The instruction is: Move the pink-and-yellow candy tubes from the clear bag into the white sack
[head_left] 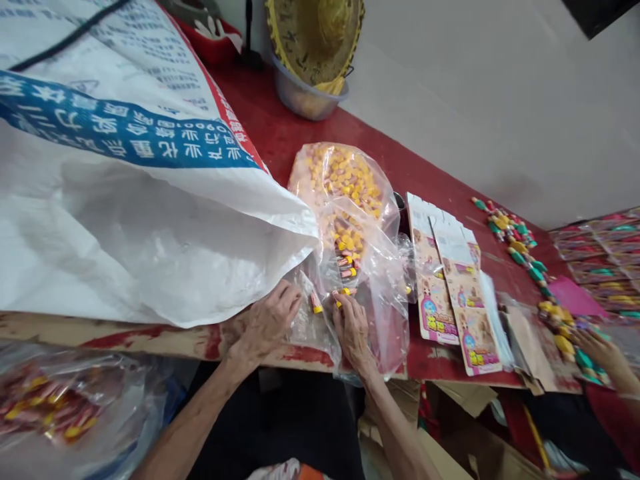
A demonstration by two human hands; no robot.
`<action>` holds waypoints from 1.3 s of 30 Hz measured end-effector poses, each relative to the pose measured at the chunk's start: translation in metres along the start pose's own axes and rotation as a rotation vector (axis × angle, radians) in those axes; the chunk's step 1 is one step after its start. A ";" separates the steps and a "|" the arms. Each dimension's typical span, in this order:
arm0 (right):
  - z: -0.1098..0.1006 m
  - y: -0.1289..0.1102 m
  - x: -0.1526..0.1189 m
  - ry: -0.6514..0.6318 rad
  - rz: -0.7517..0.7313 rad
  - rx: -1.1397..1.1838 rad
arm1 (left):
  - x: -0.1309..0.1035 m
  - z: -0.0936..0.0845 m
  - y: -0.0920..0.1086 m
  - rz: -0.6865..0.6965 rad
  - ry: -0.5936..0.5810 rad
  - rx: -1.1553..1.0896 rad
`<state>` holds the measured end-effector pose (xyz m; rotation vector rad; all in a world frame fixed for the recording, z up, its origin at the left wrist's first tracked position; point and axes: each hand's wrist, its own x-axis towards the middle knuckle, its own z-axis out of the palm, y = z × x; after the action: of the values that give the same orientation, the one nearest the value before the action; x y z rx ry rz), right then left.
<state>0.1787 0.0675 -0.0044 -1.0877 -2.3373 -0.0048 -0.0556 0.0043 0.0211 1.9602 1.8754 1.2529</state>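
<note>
My left hand (pixel 273 317) is closed at the edge of small clear bags (pixel 300 323), beside the white sack's opening; what its fingers pinch is too small to name. A small yellow-and-red piece (pixel 316 302) lies on the clear plastic between my hands. My right hand (pixel 353 327) has its fingers bent over another yellow-and-red piece (pixel 345 292) at the mouth of a large clear bag (pixel 387 267). Many similar pieces (pixel 350 180) fill that bag's far end, and a few lie loose near its opening.
A big white sack (pixel 150 247) covers the table's left. Printed cards (pixel 465 300) lie right of the bag. A tub (pixel 310 97) holding a yellow hat stands at the back. Another person's hand (pixel 597 347) touches colourful pieces at far right. A bag of pieces (pixel 50 407) sits lower left.
</note>
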 end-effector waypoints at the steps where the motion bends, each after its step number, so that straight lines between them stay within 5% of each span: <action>1: 0.001 0.000 -0.001 0.013 -0.001 0.014 | 0.000 -0.001 0.002 -0.004 0.027 -0.015; 5: 0.004 0.005 -0.003 0.086 0.041 0.101 | -0.009 0.000 0.016 -0.112 0.132 -0.004; 11: -0.004 0.004 0.000 0.166 0.136 0.321 | -0.028 0.007 0.014 -0.431 0.063 -0.246; 15: -0.009 -0.004 -0.004 0.162 0.131 0.454 | -0.012 0.007 0.008 -0.648 0.200 -0.354; 20: 0.004 -0.006 -0.013 0.065 0.147 0.488 | 0.024 0.020 0.003 -0.465 0.242 -0.217; 24: 0.007 -0.004 -0.013 0.049 0.241 0.581 | 0.006 0.010 0.006 -0.368 0.367 0.099; 30: -0.009 -0.004 -0.003 0.035 0.359 0.686 | -0.028 -0.013 0.022 -0.087 0.019 0.467; 35: -0.021 -0.025 0.000 0.086 0.469 0.725 | -0.028 -0.014 0.031 -0.001 0.124 0.534; 39: -0.018 -0.065 0.009 0.145 0.387 0.786 | -0.035 -0.010 0.029 -0.020 0.071 0.335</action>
<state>0.1368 0.0258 0.0297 -1.0377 -1.6975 0.8668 -0.0354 -0.0365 0.0300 2.0671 2.2594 1.0724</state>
